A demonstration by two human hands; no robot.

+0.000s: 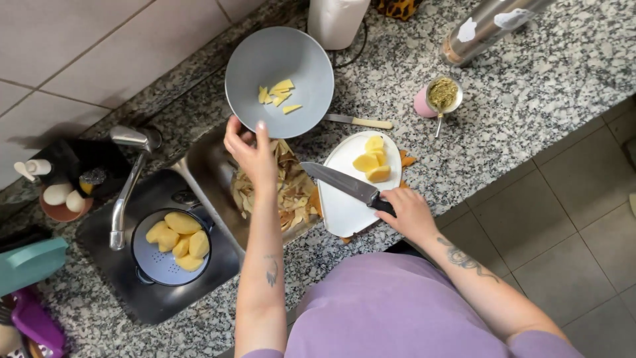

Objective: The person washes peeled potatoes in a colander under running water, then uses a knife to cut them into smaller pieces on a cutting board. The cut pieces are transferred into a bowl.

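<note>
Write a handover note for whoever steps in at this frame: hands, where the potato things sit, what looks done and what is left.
Left hand: open, touching the rim of the grey round bowl, which holds a few cut potato strips.
Right hand: shut on the black-handled kitchen knife, blade over the white oval cutting board.
Done: peeled whole potatoes lie in the grey colander in the sink; peelings fill the steel tray.
Left: potato chunks on the board remain uncut.
</note>
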